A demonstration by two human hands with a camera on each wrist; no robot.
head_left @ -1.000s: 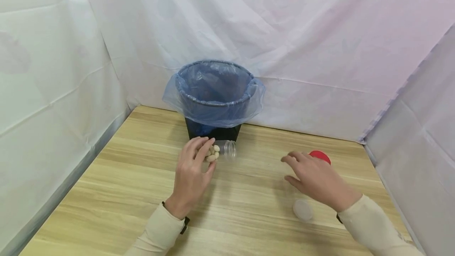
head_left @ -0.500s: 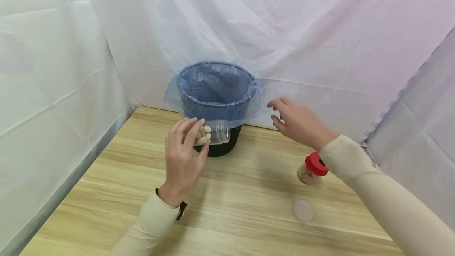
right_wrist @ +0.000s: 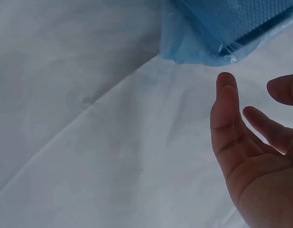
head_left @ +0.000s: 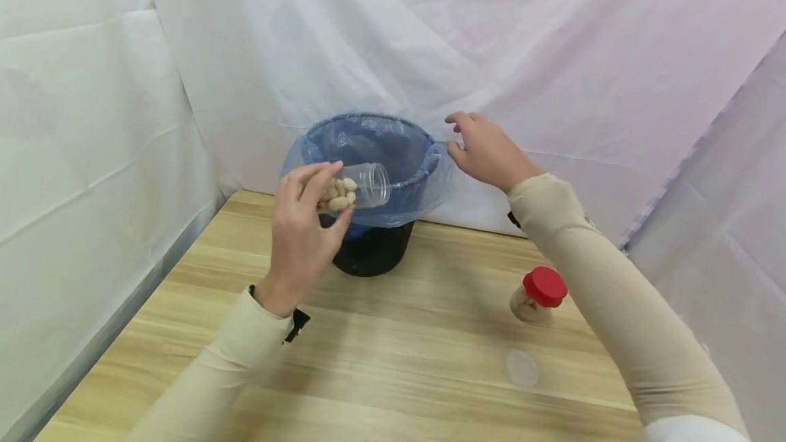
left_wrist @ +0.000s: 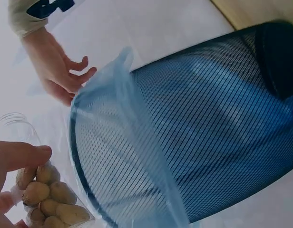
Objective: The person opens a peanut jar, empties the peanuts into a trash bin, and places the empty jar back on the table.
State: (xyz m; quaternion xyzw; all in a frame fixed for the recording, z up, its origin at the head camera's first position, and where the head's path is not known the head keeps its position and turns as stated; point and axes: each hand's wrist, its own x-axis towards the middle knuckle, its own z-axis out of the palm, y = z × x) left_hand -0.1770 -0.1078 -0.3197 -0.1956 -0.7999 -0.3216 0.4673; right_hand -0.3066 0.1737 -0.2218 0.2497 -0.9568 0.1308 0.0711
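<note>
Left grip [head_left: 301, 230] has risen, holding the jar [head_left: 361, 184] sideways.

Oval pieces [head_left: 340, 195] beige, cylindrical jar [head_left: 367, 186] clear. Round lid [head_left: 545, 286] solid red. Plastic bin liner [head_left: 414, 200] translucent blue, round mesh bin [head_left: 372, 251] black. Wooden tabletop [head_left: 399, 374] yellow-tan, streaked grain.

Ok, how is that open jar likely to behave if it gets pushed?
The open jar would probably spill if pushed mouth-down: it's held sideways, uncapped, with nut-like pieces inside. Its smooth, clear wall may slip in the left hand. Its round shape suggests it could roll.
</note>
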